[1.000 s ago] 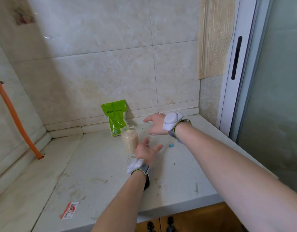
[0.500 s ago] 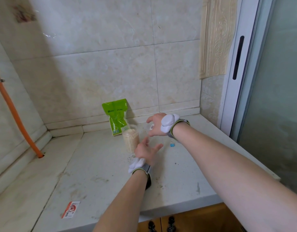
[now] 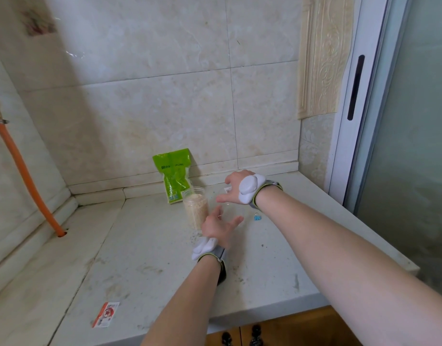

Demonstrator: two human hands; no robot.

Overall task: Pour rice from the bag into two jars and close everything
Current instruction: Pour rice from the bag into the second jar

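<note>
Standing uncapped, clear jar nearly full, pale rice.

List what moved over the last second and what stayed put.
Little changed. The right hand drew slightly back toward the clear jar between the hands; the left hand holds open beside the rice jar. Neither hand visibly grips anything. The green bag and blue clip stayed put.

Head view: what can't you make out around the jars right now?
- Second jar: clear and largely behind both hands; its fill cannot be judged.
- Right hand: fingers curl out of sight, so any lid is unconfirmed.
- Green bag: print too small; whether its top is open or sealed is unclear.
</note>
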